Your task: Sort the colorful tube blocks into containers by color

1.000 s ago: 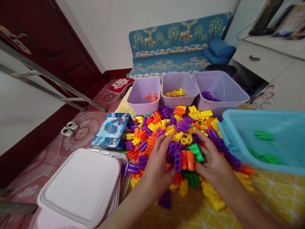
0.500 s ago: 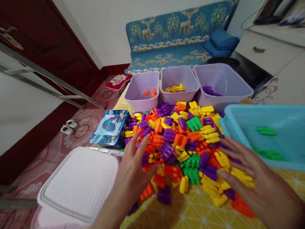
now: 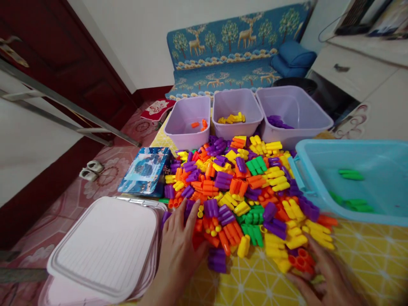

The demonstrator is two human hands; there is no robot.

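Observation:
A heap of plastic tube blocks (image 3: 242,191) in purple, orange, yellow and green covers the yellow tablecloth (image 3: 255,284). My left hand (image 3: 178,250) lies flat with fingers stretched out against the heap's near left edge, touching purple and orange pieces. At the near right edge, my right hand (image 3: 325,276) is spread over yellow and orange blocks. Neither hand holds anything.
Three lilac bins stand behind the heap: one with orange pieces (image 3: 188,121), one with yellow (image 3: 236,111), one with purple (image 3: 293,112). A light blue tub (image 3: 353,182) with green pieces is at right. A white-lidded box (image 3: 102,246) and a blue booklet (image 3: 145,170) lie at left.
Both hands have drawn back toward me from the middle of the heap to its near edge, with fingers spread flat. The blocks have been spread out.

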